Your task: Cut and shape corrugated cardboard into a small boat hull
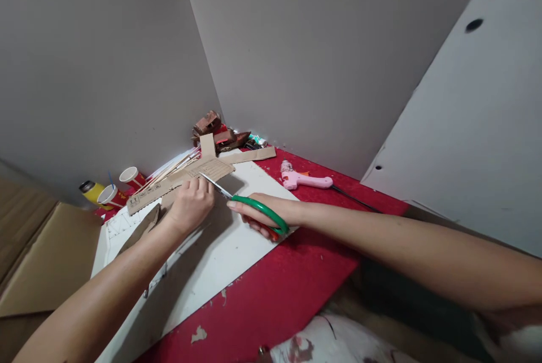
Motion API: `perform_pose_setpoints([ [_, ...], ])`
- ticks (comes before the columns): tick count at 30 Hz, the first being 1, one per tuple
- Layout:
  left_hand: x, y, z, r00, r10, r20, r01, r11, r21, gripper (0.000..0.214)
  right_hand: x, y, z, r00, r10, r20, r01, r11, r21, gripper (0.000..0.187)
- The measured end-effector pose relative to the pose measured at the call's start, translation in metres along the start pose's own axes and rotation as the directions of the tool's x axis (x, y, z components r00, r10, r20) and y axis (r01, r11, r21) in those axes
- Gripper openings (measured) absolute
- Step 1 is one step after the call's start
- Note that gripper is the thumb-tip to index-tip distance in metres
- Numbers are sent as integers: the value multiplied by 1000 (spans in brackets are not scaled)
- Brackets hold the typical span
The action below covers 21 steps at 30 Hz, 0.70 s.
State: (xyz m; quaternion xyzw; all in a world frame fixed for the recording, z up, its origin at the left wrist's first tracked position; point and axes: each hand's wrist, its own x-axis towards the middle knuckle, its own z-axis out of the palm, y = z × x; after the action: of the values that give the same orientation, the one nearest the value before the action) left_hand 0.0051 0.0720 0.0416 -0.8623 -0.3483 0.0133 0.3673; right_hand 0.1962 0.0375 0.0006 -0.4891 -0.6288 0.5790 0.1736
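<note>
My right hand (254, 217) is closed round the handles of a pair of scissors (277, 217) with green and orange grips. The blades point up and left, their tip at a piece of brown cardboard (218, 169). My left hand (192, 204) is closed on the near edge of that cardboard, just left of the blades; its fingertips are partly hidden. Printed symbols and lines mark the cardboard. Beneath both hands lies a white board (231, 244) on a red table (292, 284).
A pink glue gun (305, 178) with a black cord lies at the right. Cardboard strips (254, 154), thin wooden sticks (171, 170), paper cups (132, 176), a yellow bottle (92, 192) and brown items (207, 124) sit toward the back. Walls rise behind; a cardboard box (51, 256) stands left.
</note>
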Motion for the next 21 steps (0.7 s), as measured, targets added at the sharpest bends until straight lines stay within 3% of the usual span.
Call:
perform_pose_setpoints([
  [6, -8, -3, 2, 1000, 11, -26, -11, 1000, 19, 32, -2, 6, 3, 992, -126, -32, 126, 992, 11, 59],
  [16, -21, -19, 8, 986, 74, -150, -58, 993, 106, 26, -14, 8, 3, 982, -184, -45, 184, 983, 7, 59],
  [21, -25, -17, 4, 972, 121, -202, -89, 983, 159, 25, -16, 4, 4, 981, -193, 8, 194, 979, -57, 57],
])
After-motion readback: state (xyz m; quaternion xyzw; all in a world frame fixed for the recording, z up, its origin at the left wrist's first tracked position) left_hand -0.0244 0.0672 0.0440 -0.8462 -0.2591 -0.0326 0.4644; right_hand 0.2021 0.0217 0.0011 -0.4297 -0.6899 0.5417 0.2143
